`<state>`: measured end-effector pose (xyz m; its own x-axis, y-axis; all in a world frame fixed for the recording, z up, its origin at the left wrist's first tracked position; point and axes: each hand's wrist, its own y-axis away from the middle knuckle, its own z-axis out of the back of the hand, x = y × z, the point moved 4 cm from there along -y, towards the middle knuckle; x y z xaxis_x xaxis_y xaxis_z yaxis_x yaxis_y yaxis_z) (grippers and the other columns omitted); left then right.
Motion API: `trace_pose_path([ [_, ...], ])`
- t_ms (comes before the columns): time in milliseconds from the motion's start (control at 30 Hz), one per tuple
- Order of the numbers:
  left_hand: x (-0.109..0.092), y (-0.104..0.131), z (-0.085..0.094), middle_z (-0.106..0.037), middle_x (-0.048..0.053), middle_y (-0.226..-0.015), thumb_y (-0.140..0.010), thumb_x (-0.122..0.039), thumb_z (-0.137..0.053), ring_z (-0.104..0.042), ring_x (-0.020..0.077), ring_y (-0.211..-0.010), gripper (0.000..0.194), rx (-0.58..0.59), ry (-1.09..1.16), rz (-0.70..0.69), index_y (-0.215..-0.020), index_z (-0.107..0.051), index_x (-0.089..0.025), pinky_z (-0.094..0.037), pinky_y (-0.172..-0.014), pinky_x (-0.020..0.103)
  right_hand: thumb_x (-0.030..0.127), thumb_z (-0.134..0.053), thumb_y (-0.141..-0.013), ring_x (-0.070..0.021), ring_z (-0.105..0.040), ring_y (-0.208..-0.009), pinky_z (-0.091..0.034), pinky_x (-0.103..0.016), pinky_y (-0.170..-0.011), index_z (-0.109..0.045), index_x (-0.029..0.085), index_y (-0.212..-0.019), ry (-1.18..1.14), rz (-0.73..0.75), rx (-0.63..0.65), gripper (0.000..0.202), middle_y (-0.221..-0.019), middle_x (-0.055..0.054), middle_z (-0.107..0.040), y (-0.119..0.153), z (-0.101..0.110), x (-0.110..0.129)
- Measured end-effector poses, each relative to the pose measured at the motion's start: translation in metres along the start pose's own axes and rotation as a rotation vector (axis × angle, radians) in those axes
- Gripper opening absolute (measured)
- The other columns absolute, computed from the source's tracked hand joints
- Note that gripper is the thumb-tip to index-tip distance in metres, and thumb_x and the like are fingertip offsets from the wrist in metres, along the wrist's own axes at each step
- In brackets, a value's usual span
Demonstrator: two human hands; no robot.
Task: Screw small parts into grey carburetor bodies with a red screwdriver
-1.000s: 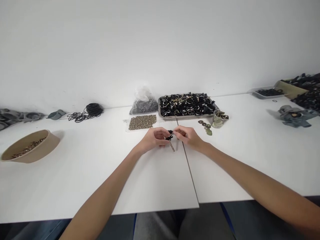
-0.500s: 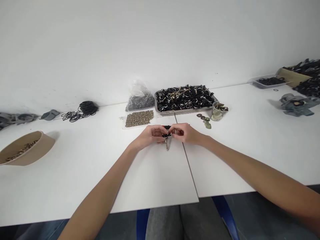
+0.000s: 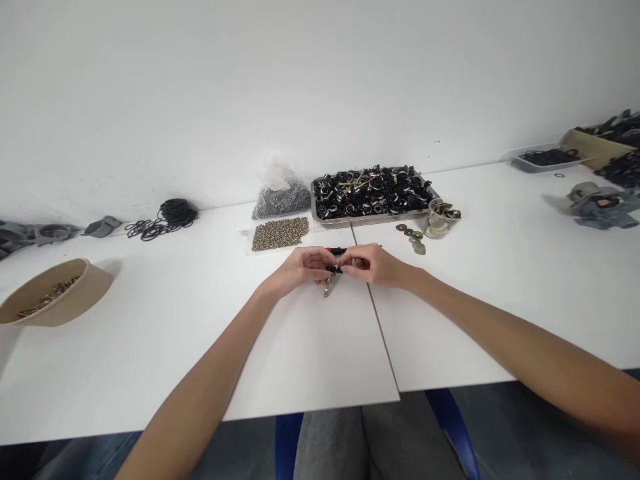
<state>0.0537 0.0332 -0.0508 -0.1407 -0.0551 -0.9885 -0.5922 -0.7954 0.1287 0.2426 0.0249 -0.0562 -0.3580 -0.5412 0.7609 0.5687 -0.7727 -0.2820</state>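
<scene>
My left hand (image 3: pixel 301 269) is closed on a small black part (image 3: pixel 332 269) above the white table. A thin brass-coloured metal stem (image 3: pixel 327 287) sticks out below that part, pointing down toward the table front. From the other side, the fingertips of my right hand (image 3: pixel 371 264) pinch the part's right end; whether they hold a second tiny piece is too small to tell. Just behind the fingers lies a black and red pen-like tool (image 3: pixel 338 251), partly hidden by both hands.
Behind the hands stand a metal tray (image 3: pixel 387 218) of black parts, a plastic tray (image 3: pixel 260 251) of small brass-coloured pieces and a filled plastic bag (image 3: pixel 281 193). A cup (image 3: pixel 437 225) of metal discs sits to the right. A tan bowl (image 3: pixel 95 283) is at left.
The metal stem has swung a little to the left below my fingers. Both hands stay together on the black part, and the view has shifted slightly.
</scene>
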Motion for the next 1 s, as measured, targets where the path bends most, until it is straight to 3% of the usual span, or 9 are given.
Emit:
trace_pose_path([
  [267,-0.001,0.0,0.001,-0.067,0.005,-0.079,-0.075,-0.016,-0.072,-0.061,0.0105,-0.061,0.022,0.037,-0.013,-0.011,-0.096,-0.067,-0.01,-0.048,-0.06,0.025,0.019,-0.059,-0.084,-0.0079,-0.048,-0.059,-0.039,-0.022,-0.061,-0.07,0.017,-0.096,0.192,0.136,-0.008,0.016,-0.08,-0.001,-0.067,0.002,-0.003,0.004],
  [700,-0.007,0.003,-0.005,-0.064,0.003,-0.068,-0.081,-0.017,-0.066,-0.06,0.0115,-0.059,0.019,0.072,-0.03,-0.035,-0.098,-0.065,-0.01,-0.044,-0.055,0.024,0.014,-0.055,-0.079,-0.0088,-0.047,-0.058,-0.035,-0.022,-0.058,-0.061,0.016,-0.081,0.352,0.225,-0.087,0.007,-0.073,0.001,-0.063,0.004,-0.011,0.017],
  [1000,-0.009,0.003,-0.005,-0.063,0.003,-0.066,-0.08,-0.017,-0.067,-0.058,0.0117,-0.059,0.019,0.049,-0.043,-0.033,-0.097,-0.065,-0.009,-0.042,-0.054,0.025,0.016,-0.055,-0.081,-0.0092,-0.051,-0.06,-0.038,-0.023,-0.061,-0.066,0.017,-0.088,0.336,0.182,-0.084,0.013,-0.078,0.0,-0.068,0.005,-0.011,0.016],
])
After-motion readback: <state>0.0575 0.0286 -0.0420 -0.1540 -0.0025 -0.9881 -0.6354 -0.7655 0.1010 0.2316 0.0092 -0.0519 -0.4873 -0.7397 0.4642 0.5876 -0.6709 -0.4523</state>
